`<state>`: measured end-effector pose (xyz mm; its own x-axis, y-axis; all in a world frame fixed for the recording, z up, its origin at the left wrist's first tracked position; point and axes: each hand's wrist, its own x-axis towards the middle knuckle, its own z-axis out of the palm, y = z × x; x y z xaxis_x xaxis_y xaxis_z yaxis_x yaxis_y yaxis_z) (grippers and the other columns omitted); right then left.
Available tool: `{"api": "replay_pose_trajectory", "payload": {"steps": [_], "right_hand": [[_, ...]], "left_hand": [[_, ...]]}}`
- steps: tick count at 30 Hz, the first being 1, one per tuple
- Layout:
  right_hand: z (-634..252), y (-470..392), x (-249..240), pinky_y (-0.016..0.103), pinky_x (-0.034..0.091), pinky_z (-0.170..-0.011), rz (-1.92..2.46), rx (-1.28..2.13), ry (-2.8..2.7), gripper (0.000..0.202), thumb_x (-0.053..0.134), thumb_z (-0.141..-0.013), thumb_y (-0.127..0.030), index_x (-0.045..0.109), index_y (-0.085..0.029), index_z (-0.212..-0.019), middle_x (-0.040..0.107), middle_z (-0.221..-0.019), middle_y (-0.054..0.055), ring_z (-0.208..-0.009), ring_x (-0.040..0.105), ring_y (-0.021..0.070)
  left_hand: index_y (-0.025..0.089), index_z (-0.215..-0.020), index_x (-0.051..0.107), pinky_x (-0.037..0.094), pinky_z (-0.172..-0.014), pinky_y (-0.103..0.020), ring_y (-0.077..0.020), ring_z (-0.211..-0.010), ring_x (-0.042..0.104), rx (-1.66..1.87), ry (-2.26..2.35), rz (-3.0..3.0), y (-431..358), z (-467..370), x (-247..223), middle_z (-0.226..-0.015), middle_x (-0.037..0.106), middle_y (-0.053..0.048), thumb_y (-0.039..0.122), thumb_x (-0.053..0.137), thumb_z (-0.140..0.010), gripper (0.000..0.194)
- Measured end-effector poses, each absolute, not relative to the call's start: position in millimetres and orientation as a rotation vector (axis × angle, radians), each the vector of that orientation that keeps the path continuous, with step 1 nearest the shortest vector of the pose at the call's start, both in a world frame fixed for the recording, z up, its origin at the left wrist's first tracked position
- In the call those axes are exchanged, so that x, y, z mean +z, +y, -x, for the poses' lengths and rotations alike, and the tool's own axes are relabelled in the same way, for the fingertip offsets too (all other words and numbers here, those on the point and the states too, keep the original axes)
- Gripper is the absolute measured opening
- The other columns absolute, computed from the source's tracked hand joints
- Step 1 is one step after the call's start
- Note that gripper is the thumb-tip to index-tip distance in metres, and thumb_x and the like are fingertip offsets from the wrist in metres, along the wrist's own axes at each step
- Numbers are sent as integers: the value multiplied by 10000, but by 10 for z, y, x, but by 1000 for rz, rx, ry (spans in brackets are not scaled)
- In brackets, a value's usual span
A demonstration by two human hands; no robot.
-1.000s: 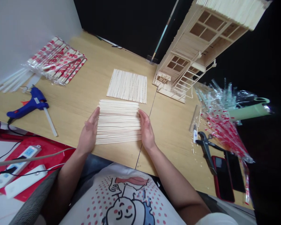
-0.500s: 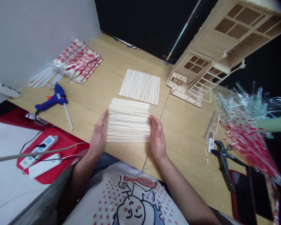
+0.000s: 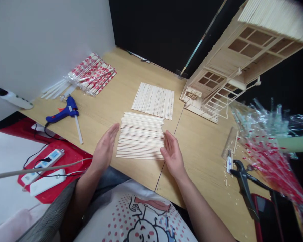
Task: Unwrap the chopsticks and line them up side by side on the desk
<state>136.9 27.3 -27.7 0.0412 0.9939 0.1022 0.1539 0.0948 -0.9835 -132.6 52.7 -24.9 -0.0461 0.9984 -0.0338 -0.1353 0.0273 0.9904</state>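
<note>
Near sticks (image 3: pixel 140 137), long axes running sideways, between left hand (image 3: pixel 105 147) and right hand (image 3: pixel 173 156), both unclenched

The right hand's (image 3: pixel 173 156) thumb covers some right ends of the lower sticks (image 3: pixel 141 136), and whether it presses on them cannot be told. The toy house's (image 3: pixel 214 62) roof blurs into the dark upper right corner. The right edge cuts off the green tube (image 3: pixel 296 144), the bottom edge the red-cased phone (image 3: pixel 266 215) and the shirt's (image 3: pixel 116 201) printed figure. Writing on the glue gun's (image 3: pixel 63 114) label is too small to read, as are the marks on the small white tube (image 3: pixel 229 164).
</note>
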Motion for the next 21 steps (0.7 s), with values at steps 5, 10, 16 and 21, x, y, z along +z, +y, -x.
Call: {"api": "replay_pose_trajectory", "payload": {"steps": [5, 10, 16, 21], "right_hand": [[-1612, 103, -253, 632, 240, -1248, 1514, 799, -1968, 1051, 815, -794, -590, 268, -289, -1640, 97, -1739, 140, -1592, 125, 382], [-1603, 89, -345, 627, 268, -1242, 1602, 596, -2003, 1028, 755, -866, -555, 185, -243, -1663, 157, -1721, 180, -1590, 158, 366], [-1570, 212, -349, 569, 300, -1250, 1590, 551, -2051, 925, 715, -902, -551, 282, -196, -1638, 281, -1684, 192, -1573, 245, 331], [-1564, 218, -320, 571, 258, -1265, 1638, 518, -2209, 844, 634, -966, -529, 273, -184, -1647, 244, -1700, 172, -1582, 218, 316]], "left_hand": [[209, -1636, 223, 167, -1271, -640, -406, -1578, 162, 749, 1400, -1991, 380, 1555, -298, -1708, 196, -187, 568, 769, -819, 1046], [128, -1643, 123, 220, -1215, -704, -461, -1566, 151, 568, 1559, -2309, 393, 1546, -392, -1679, 188, -288, 646, 646, -883, 1058], [136, -1641, 134, 272, -1200, -677, -459, -1557, 197, 552, 1548, -2398, 535, 1552, -432, -1676, 211, -280, 700, 511, -928, 984], [129, -1641, 146, 276, -1197, -666, -439, -1565, 188, 481, 1518, -2513, 517, 1503, -401, -1686, 204, -260, 644, 439, -985, 885]]}}
